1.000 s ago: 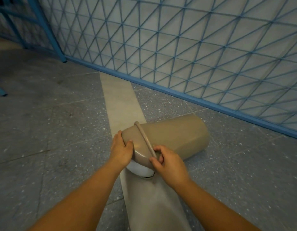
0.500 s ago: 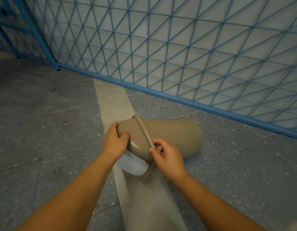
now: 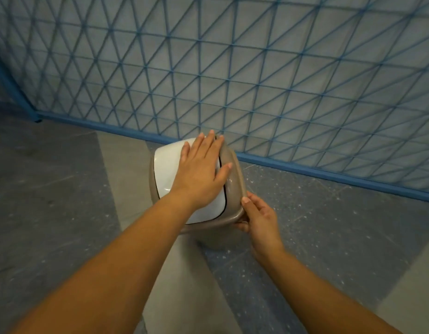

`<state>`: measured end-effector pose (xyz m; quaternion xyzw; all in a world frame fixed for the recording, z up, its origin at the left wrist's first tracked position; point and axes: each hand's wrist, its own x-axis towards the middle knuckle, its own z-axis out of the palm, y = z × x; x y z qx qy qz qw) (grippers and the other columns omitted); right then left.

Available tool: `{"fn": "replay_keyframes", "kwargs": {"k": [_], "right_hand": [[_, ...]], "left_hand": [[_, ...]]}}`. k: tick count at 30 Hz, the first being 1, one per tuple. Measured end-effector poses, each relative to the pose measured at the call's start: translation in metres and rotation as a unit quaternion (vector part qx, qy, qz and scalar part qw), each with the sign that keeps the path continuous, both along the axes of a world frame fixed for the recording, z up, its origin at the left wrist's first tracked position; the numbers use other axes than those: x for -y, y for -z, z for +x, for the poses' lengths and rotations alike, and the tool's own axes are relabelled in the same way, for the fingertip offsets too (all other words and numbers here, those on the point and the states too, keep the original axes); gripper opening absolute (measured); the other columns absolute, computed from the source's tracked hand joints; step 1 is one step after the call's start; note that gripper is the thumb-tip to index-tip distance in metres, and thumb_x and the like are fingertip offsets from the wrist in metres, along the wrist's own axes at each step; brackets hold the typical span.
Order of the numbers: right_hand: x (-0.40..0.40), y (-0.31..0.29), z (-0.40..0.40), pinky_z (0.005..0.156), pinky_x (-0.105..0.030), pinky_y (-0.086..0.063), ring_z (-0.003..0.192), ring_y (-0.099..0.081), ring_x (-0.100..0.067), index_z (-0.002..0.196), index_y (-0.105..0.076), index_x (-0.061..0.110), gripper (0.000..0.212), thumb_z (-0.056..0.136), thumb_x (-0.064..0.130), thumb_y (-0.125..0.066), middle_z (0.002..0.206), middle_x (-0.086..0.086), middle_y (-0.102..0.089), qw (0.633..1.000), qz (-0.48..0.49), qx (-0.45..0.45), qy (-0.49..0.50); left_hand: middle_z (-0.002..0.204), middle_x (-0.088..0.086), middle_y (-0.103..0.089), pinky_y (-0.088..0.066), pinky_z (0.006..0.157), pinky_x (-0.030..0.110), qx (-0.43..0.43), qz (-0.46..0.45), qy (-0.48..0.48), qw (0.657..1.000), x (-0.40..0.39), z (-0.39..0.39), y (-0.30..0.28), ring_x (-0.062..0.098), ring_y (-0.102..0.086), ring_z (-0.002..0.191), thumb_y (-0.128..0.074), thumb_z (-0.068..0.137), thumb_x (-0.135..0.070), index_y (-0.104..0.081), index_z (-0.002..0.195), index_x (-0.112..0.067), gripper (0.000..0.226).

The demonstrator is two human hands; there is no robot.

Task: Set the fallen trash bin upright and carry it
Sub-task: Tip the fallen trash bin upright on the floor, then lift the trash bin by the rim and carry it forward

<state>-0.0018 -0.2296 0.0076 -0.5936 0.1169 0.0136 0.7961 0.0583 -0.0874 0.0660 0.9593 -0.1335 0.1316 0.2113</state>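
The tan trash bin point(image 3: 234, 174) stands upright on the floor in the middle of the head view, seen from above. Its white swing lid point(image 3: 166, 165) faces up. My left hand point(image 3: 200, 168) lies flat on the lid with fingers spread, palm down. My right hand point(image 3: 259, 214) pinches the bin's tan rim at its near right corner, thumb on top. The bin's body below the rim is mostly hidden by the lid and my arms.
A blue wire-mesh fence point(image 3: 257, 80) runs right behind the bin, its base rail point(image 3: 329, 173) on the floor. A blue post point(image 3: 13, 88) stands at the left. The floor is grey speckled tile with a paler strip point(image 3: 126, 179) running under the bin.
The bin has swung from lying on its side to standing upright. My left hand moved from gripping the lid end to resting flat on top. My right hand stayed on the rim.
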Motion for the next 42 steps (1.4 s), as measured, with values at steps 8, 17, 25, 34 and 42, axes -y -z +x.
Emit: {"fn": "replay_keyframes", "kwargs": {"k": [8, 17, 25, 34, 42], "right_hand": [[0.021, 0.008, 0.000, 0.059, -0.031, -0.056, 0.067, -0.066, -0.011, 0.116, -0.059, 0.005, 0.027, 0.094, 0.016, -0.048, 0.087, -0.007, -0.069, 0.996, 0.057, -0.041, 0.048], [0.038, 0.020, 0.000, 0.065, -0.032, -0.057, 0.077, -0.064, -0.019, 0.118, -0.059, 0.004, 0.029, 0.095, 0.019, -0.046, 0.095, -0.013, -0.068, 0.994, 0.063, -0.064, 0.059], [0.040, 0.025, 0.007, 0.064, -0.034, -0.056, 0.074, -0.063, -0.022, 0.107, -0.061, 0.010, 0.023, 0.093, 0.022, -0.047, 0.083, -0.012, -0.063, 0.995, 0.034, -0.070, 0.064], [0.049, 0.025, 0.019, 0.067, -0.033, -0.055, 0.077, -0.063, -0.021, 0.097, -0.068, 0.017, 0.022, 0.091, 0.030, -0.051, 0.080, -0.009, -0.066, 0.990, -0.080, -0.081, 0.080], [0.062, 0.018, 0.020, 0.051, -0.025, -0.050, 0.057, -0.051, -0.016, 0.090, -0.065, 0.010, 0.018, 0.092, 0.022, -0.051, 0.065, -0.009, -0.053, 0.990, -0.098, -0.073, 0.073]], "left_hand": [[0.162, 0.002, -0.012, 0.001, 0.119, 0.042, 0.011, 0.104, 0.066, 0.992, 0.040, 0.024, 0.006, 0.020, -0.005, 0.150, -0.022, 0.091, -0.051, -0.015, 0.152, -0.021, 0.068], [0.162, 0.003, -0.014, 0.000, 0.120, 0.043, 0.025, 0.158, 0.090, 0.983, 0.070, 0.033, 0.016, 0.021, -0.006, 0.150, -0.021, 0.092, -0.049, -0.017, 0.152, -0.019, 0.067], [0.156, 0.008, -0.029, -0.009, 0.120, 0.045, 0.013, -0.175, -0.144, 0.974, 0.003, 0.029, 0.015, 0.026, -0.020, 0.146, -0.029, 0.095, -0.033, -0.035, 0.144, -0.019, 0.052], [0.107, 0.007, -0.069, -0.056, 0.071, 0.040, -0.369, -0.438, -0.195, 0.796, -0.070, 0.008, 0.052, 0.027, -0.065, 0.096, -0.053, 0.091, -0.021, -0.065, 0.104, -0.023, 0.019], [0.094, 0.012, -0.069, -0.056, 0.060, 0.038, -0.369, -0.493, -0.217, 0.758, -0.058, 0.012, 0.042, 0.028, -0.068, 0.085, -0.057, 0.088, -0.006, -0.065, 0.089, -0.008, 0.008]]}}
